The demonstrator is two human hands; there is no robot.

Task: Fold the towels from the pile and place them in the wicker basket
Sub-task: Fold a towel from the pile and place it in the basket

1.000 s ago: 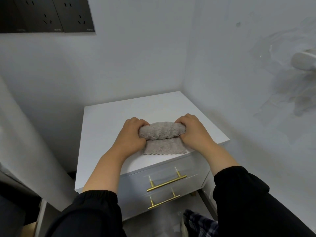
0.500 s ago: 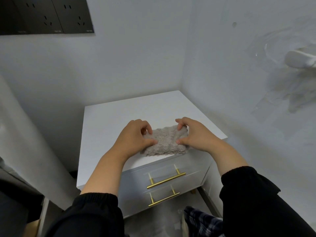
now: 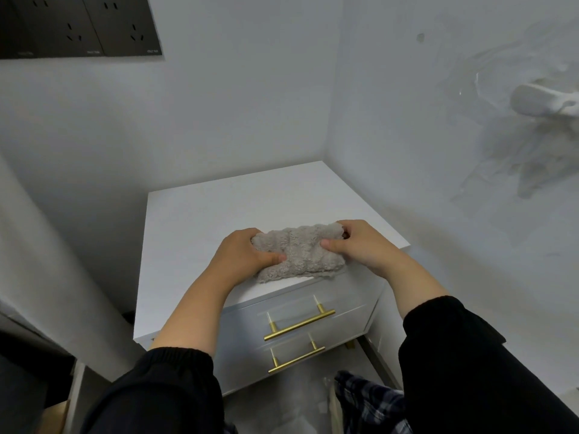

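A small fluffy grey towel (image 3: pixel 299 253), folded into a compact rectangle, is held at the front edge of the white nightstand (image 3: pixel 219 214). My left hand (image 3: pixel 242 256) grips its left end, thumb on top and fingers behind. My right hand (image 3: pixel 357 245) grips its right end the same way. The towel's lower edge rests on or just above the nightstand top; I cannot tell which. No wicker basket and no towel pile are in view.
The nightstand stands in a corner between two white walls, with two drawers with brass handles (image 3: pixel 299 324) below its front. A dark socket panel (image 3: pixel 81 25) is on the back wall. A white fixture (image 3: pixel 545 100) sticks out of the right wall. Plaid fabric (image 3: pixel 369 402) lies on the floor.
A second ago both hands pressed a rolled fold of the towel flat on the nightstand. Now the fold is closed and both hands pinch the compact towel by its ends, raised at the front edge.
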